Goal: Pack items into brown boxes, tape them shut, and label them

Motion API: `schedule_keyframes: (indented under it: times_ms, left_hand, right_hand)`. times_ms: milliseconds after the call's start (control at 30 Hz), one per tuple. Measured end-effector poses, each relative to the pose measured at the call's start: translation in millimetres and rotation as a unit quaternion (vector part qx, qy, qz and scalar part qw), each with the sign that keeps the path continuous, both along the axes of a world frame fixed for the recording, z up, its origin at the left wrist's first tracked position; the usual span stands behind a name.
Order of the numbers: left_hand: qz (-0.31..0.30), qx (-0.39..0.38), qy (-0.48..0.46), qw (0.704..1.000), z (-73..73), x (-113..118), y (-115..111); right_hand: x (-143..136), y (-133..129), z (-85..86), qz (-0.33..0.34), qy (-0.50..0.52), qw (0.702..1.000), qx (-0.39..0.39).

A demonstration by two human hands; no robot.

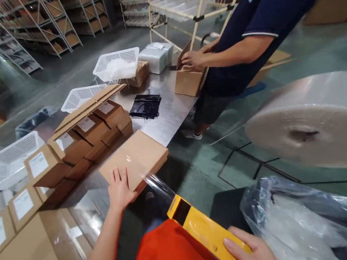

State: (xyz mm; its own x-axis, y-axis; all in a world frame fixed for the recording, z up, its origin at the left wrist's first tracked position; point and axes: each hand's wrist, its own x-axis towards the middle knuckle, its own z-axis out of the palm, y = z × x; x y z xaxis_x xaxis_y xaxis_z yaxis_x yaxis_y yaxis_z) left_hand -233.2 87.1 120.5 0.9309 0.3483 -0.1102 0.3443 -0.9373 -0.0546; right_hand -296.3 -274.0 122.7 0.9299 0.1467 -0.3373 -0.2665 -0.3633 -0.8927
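Note:
A flat brown cardboard box (141, 151) lies at the metal table's near edge. My left hand (121, 189) rests on its near left corner, fingers spread, pressing on the top. In my right hand (250, 250) is a yellow tape dispenser (206, 228), held by its handle end at the lower right. A strip of clear tape (160, 185) stretches from the dispenser's head to the box's edge and runs onto its top. Behind the box, a black pouch with a cord (146, 106) lies on the metal table (171, 115).
Labelled cartons (86, 131) line the left side, near white baskets (12, 159). Across the table a person's hands (194, 59) are in an open carton (186, 83). A large plastic film roll (315, 127) and a plastic-lined bin (303, 223) stand at right.

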Motion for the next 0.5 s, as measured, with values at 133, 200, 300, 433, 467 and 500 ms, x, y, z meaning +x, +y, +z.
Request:
schedule_keyframes:
  times_ms: [133,200,300,433,467,500]
  left_hand:
    - [0.000,0.001,-0.007,1.000,-2.0,-2.4,-4.2]
    - [-0.002,-0.003,-0.013,1.000,1.2,-1.6,-2.4]
    - [-0.004,-0.029,0.004,1.000,17.8,10.5,20.4]
    - [-0.020,-0.143,0.040,0.989,54.2,53.8,90.4]
    - [-0.012,-0.203,0.056,0.978,62.4,66.9,109.7]
    - [0.001,-0.265,0.071,0.962,69.3,79.5,127.7]
  right_hand:
    - [6.1,-4.4,-54.9,0.081,-0.002,0.997,0.004]
    - [9.5,-2.0,-73.0,0.089,0.004,0.996,0.026]
    - [20.8,14.3,-79.4,0.085,0.013,0.993,0.080]
    - [64.4,63.3,-58.5,0.089,0.006,0.984,0.152]
    - [79.2,78.1,-53.6,0.096,0.005,0.982,0.164]
    - [93.7,92.6,-50.7,0.105,0.004,0.979,0.173]
